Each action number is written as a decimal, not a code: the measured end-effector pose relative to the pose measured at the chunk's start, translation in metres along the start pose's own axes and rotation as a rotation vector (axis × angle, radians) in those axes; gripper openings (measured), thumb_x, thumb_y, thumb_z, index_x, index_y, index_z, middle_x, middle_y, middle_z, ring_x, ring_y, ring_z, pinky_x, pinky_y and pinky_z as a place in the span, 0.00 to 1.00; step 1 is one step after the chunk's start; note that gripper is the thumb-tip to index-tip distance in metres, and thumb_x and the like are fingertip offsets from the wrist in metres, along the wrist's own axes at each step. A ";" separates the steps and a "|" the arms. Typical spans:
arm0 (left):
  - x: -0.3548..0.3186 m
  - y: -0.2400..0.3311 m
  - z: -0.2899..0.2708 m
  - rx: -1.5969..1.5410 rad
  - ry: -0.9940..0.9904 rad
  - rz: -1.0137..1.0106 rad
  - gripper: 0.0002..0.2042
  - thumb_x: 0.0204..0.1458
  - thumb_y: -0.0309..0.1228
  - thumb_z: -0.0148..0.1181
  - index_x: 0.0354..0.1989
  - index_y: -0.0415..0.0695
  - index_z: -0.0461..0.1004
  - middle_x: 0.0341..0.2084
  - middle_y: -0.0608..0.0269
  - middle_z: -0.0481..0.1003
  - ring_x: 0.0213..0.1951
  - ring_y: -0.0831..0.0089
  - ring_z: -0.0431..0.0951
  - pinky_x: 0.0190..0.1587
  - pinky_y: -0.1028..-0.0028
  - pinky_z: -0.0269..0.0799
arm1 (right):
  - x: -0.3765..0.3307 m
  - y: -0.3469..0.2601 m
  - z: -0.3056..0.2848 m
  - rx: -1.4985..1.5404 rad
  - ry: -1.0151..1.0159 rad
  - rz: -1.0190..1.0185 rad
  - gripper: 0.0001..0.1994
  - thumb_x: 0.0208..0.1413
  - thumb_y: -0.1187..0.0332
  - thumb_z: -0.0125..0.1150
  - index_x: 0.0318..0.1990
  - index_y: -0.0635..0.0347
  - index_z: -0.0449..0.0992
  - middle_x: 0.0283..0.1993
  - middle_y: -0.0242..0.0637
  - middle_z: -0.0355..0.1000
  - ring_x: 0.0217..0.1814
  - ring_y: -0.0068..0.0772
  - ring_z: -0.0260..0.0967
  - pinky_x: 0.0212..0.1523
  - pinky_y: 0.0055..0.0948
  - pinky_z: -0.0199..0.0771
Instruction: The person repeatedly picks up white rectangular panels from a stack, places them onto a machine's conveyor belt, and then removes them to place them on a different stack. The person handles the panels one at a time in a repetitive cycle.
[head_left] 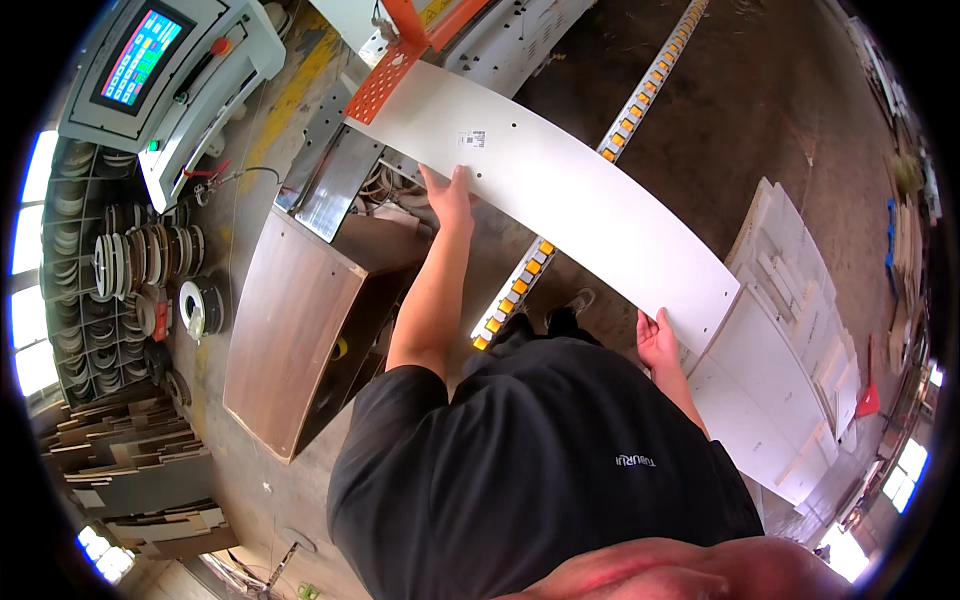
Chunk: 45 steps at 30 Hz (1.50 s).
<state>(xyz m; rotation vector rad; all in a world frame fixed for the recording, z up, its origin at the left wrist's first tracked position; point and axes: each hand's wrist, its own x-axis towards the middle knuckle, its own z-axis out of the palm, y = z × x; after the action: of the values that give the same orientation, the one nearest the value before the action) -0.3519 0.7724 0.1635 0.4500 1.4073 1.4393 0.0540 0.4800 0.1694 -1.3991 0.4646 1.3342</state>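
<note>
A long white panel (590, 215) with small drilled holes and a paper label (473, 139) stretches across in front of me. At its left part, my left hand (450, 200) is closed on the near edge, with some of its fingers hidden by the board. Near the right end, my right hand (658, 342) holds the same near edge, its thumb side showing. The panel's far left end lies against an orange perforated plate (384, 82) on a machine. Below the panel runs a rail with yellow rollers (520, 290), which it partly hides.
A brown wood-grain cabinet (290, 325) stands left of me, beside a metal machine table (340, 190). Upper left is a control console (140, 60) with a lit screen. Rolls of edge banding (150, 258) fill a rack behind. White boards (780, 380) are stacked at right.
</note>
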 end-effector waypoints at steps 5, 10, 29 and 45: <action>0.025 -0.004 0.035 0.027 -0.009 -0.022 0.43 0.64 0.27 0.59 0.80 0.65 0.36 0.38 0.64 0.75 0.33 0.70 0.78 0.29 0.63 0.79 | 0.033 -0.031 0.018 0.015 -0.023 -0.047 0.17 0.69 0.59 0.60 0.57 0.59 0.73 0.53 0.38 0.76 0.56 0.36 0.77 0.46 0.25 0.83; 0.041 0.008 0.076 0.044 -0.142 -0.170 0.43 0.63 0.25 0.57 0.79 0.66 0.35 0.40 0.61 0.76 0.34 0.65 0.79 0.32 0.63 0.77 | 0.066 -0.060 0.027 0.048 -0.063 -0.102 0.19 0.69 0.60 0.60 0.61 0.60 0.70 0.58 0.41 0.74 0.60 0.38 0.75 0.47 0.30 0.82; -0.263 -0.122 0.028 0.715 -1.327 -0.535 0.10 0.65 0.27 0.56 0.51 0.37 0.76 0.34 0.60 0.80 0.32 0.77 0.78 0.36 0.77 0.74 | -0.151 0.152 -0.269 -0.375 0.143 0.475 0.45 0.54 0.27 0.58 0.69 0.52 0.69 0.74 0.41 0.63 0.72 0.46 0.64 0.69 0.49 0.66; -0.400 -0.294 -0.030 1.289 -2.026 0.250 0.15 0.59 0.39 0.60 0.48 0.44 0.80 0.42 0.55 0.82 0.45 0.60 0.82 0.51 0.68 0.76 | -0.169 0.312 -0.531 -0.131 -0.117 0.272 0.31 0.59 0.40 0.63 0.64 0.46 0.74 0.66 0.32 0.73 0.65 0.32 0.71 0.60 0.41 0.76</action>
<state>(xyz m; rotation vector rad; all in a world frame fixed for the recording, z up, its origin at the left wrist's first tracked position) -0.0993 0.3605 0.0441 2.0624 0.2083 -0.4281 -0.0194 -0.1458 0.0647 -1.3904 0.5099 1.6830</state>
